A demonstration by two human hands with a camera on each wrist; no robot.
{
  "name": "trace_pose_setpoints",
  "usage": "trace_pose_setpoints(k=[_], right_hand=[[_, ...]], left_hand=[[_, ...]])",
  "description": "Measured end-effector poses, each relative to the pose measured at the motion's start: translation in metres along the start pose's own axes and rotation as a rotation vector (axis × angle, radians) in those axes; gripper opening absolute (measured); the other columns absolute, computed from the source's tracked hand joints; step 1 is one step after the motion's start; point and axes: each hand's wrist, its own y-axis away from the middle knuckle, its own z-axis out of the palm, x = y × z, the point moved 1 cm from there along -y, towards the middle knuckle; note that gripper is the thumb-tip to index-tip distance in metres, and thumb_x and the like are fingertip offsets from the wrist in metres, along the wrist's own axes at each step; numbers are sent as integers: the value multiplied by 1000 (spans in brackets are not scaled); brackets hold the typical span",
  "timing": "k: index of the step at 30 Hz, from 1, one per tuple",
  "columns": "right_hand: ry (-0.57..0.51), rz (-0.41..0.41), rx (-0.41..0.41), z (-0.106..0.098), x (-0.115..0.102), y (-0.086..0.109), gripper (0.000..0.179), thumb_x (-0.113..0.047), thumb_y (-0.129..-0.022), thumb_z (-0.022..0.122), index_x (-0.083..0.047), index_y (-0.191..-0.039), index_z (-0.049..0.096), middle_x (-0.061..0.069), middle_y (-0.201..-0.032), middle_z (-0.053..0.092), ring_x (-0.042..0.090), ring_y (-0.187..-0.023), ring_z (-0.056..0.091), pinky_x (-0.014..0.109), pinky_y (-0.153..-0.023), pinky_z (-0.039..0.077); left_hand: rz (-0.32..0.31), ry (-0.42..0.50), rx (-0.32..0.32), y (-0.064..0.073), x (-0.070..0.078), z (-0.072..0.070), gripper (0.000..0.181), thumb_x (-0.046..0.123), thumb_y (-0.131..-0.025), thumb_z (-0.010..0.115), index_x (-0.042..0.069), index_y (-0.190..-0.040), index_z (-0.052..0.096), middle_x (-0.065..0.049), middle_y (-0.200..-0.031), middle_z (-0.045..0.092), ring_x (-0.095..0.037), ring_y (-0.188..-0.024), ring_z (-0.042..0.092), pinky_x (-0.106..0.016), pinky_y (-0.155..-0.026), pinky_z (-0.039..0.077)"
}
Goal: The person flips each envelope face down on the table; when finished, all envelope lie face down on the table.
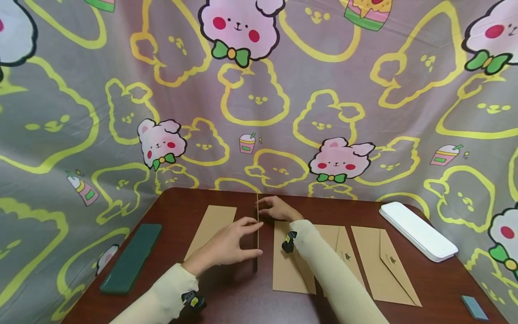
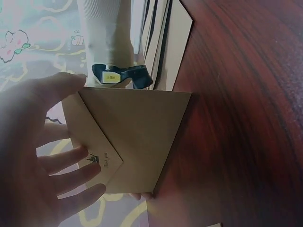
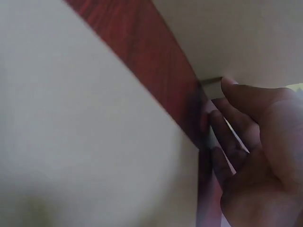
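Observation:
A brown paper envelope point(image 2: 137, 127) stands on its long edge, nearly edge-on in the head view. In the left wrist view its pointed flap shows a small dark crown print. My left hand point(image 1: 229, 242) touches it with spread, mostly straight fingers over the flap side, its thumb at the near upper corner. At the far end, my right hand point(image 1: 279, 209) holds the edge between thumb and bent fingers; the exact contact is partly hidden. Flat on the table to the right lie several like envelopes point(image 1: 291, 270), partly covered by the right forearm.
Another brown sheet or envelope point(image 1: 212, 220) lies left of the standing one. A dark green case point(image 1: 131, 258) rests at the table's left, a white case point(image 1: 418, 231) at the back right, and a small blue-grey block point(image 1: 474, 308) near the right edge. Patterned cloth surrounds the table.

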Motion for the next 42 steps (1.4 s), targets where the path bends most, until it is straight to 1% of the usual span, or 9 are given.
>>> trace_pose_setpoints(k=[9, 13, 17, 22, 26, 30, 35, 38, 42], right_hand=[[58, 3, 29, 1, 1, 0, 27, -19, -102, 65, -11, -126, 72, 6, -129, 71, 23, -118, 66, 44, -101, 52], [35, -1, 54, -3, 2, 0, 26, -23, -102, 66, -10, -124, 71, 8, -127, 71, 23, -117, 66, 44, -100, 53], [-8, -24, 79, -10, 4, 3, 27, -20, -101, 67, -6, -124, 68, 13, -126, 72, 27, -115, 69, 43, -99, 55], [-66, -32, 79, -19, 6, 9, 28, -17, -100, 67, -6, -126, 69, 15, -116, 76, 25, -100, 75, 35, -81, 58], [-111, -34, 94, -27, 6, 13, 30, -17, -98, 70, -6, -126, 70, 16, -113, 77, 22, -94, 76, 33, -75, 59], [-145, -26, 121, -33, 7, 13, 26, -15, -95, 74, -5, -120, 74, 14, -109, 78, 18, -89, 75, 33, -74, 60], [-145, 15, 132, -35, 6, 13, 19, -14, -94, 76, -6, -111, 79, 10, -98, 79, 18, -82, 73, 29, -69, 58], [-132, 28, 125, -35, 6, 12, 19, -14, -93, 76, -5, -110, 79, 9, -93, 80, 19, -79, 73, 28, -64, 55], [-91, 37, 106, -33, 4, 11, 21, -14, -94, 76, -4, -112, 78, 9, -93, 80, 18, -80, 73, 28, -64, 53]], left_hand=[[21, -5, 7, 0, -2, 2, 73, 50, -89, 77, 28, -153, 51, 2, -150, 52, -19, -131, 58, -45, -102, 52], [32, 4, 22, 1, -4, -1, 72, 51, -88, 78, 29, -152, 53, 2, -151, 51, -20, -131, 59, -45, -101, 53], [31, 13, 50, 3, -7, -6, 74, 52, -87, 79, 29, -152, 52, 4, -152, 50, -21, -132, 60, -44, -102, 53], [0, 49, 57, 10, -15, -15, 75, 53, -87, 78, 26, -152, 52, 6, -155, 49, -21, -135, 58, -45, -103, 52], [-43, 63, 52, 15, -24, -21, 77, 55, -86, 78, 23, -151, 54, 3, -155, 51, -25, -140, 54, -48, -106, 50], [-97, 66, 29, 19, -35, -25, 79, 58, -83, 80, 20, -148, 57, 0, -151, 55, -27, -142, 51, -50, -111, 47], [-150, 63, -41, 25, -44, -21, 78, 55, -81, 83, 17, -144, 61, -3, -150, 57, -31, -143, 50, -52, -113, 43], [-175, 60, -80, 27, -47, -16, 76, 52, -81, 84, 16, -144, 61, -5, -151, 56, -34, -144, 48, -54, -114, 41], [-181, 48, -98, 27, -52, -12, 76, 49, -81, 85, 14, -144, 62, -9, -151, 56, -36, -144, 48, -55, -114, 41]])
